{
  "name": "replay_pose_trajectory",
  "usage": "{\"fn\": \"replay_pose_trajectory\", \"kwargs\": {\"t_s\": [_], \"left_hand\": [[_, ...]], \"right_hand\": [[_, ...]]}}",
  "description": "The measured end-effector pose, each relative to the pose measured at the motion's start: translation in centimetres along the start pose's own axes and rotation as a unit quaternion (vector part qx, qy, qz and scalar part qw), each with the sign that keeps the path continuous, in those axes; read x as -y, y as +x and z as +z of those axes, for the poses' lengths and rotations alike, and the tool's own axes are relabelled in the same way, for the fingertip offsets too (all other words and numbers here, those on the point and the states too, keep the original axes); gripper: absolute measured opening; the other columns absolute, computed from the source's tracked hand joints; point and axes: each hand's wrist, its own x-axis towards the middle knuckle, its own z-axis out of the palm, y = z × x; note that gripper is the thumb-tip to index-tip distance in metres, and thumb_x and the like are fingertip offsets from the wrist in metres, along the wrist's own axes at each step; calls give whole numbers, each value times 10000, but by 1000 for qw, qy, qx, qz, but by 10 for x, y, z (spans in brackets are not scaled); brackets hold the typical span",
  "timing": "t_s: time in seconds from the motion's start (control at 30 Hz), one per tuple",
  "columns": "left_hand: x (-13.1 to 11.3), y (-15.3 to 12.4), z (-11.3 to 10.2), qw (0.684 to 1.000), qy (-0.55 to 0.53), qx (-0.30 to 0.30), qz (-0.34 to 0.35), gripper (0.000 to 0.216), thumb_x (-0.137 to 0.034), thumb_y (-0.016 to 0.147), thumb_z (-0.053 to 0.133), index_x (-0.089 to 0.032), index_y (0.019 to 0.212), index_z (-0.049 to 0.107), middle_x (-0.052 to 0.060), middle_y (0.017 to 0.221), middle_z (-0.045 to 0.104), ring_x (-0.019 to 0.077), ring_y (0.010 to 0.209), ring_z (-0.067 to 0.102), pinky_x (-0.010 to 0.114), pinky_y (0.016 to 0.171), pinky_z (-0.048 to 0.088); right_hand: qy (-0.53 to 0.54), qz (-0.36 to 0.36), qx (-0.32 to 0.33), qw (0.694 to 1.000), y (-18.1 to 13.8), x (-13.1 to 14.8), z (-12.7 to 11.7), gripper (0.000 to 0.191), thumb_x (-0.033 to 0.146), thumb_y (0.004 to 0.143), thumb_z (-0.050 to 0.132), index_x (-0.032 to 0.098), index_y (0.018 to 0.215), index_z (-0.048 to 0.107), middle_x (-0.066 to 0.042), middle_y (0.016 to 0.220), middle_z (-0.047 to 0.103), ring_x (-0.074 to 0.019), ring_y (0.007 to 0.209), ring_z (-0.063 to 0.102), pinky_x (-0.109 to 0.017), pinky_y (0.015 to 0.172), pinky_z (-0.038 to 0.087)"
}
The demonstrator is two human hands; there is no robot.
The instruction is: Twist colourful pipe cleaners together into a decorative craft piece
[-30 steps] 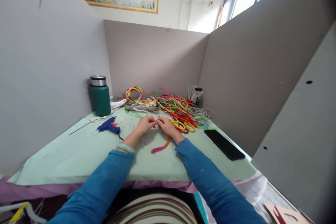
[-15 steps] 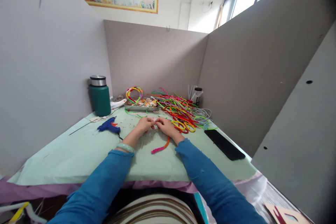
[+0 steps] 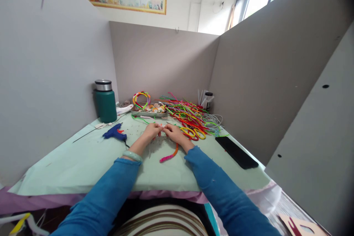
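My left hand (image 3: 151, 132) and my right hand (image 3: 174, 132) meet fingertip to fingertip over the pale green table cover (image 3: 83, 158). Both are closed in a pinch on a thin pale pink pipe cleaner (image 3: 162, 125) between them. An orange and pink pipe cleaner piece (image 3: 169, 156) lies on the cover just under my right wrist. A pale green bangle (image 3: 132, 155) sits on my left wrist.
A heap of coloured pipe cleaners (image 3: 190, 116) lies behind my right hand. A blue glue gun (image 3: 114, 133) rests to the left, a green flask (image 3: 105, 101) behind it. A metal tray (image 3: 149, 110) with small pieces stands at the back. A black phone (image 3: 235, 152) lies right.
The pale pink pipe cleaner's far end, which arced up to the back left a second ago, has dropped low. My hands stay together in nearly the same spot.
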Motion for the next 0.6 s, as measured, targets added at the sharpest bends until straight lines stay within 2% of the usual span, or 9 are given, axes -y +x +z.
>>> {"fn": "replay_pose_trajectory", "kwargs": {"t_s": [0.2, 0.6], "left_hand": [[3, 2, 0, 1000, 28, -1, 10, 186, -297, 775, 534, -144, 683, 589, -29, 500, 532, 71, 352, 374, 217, 401, 293], [7, 8, 2, 997, 73, -10, 29, 243, -365, 814, 528, -138, 790, 610, 18, 605, 642, 79, 391, 427, 199, 393, 328]], "right_hand": [[-12, -14, 8, 1000, 1, -4, 1, 230, 329, 830, 514, 170, 679, 583, 15, 633, 536, -118, 613, 458, -224, 568, 309], [-17, -23, 13, 1000, -1, 1, 0, 220, 261, 813, 473, 166, 648, 584, 19, 612, 517, -115, 607, 434, -221, 573, 304]]}}
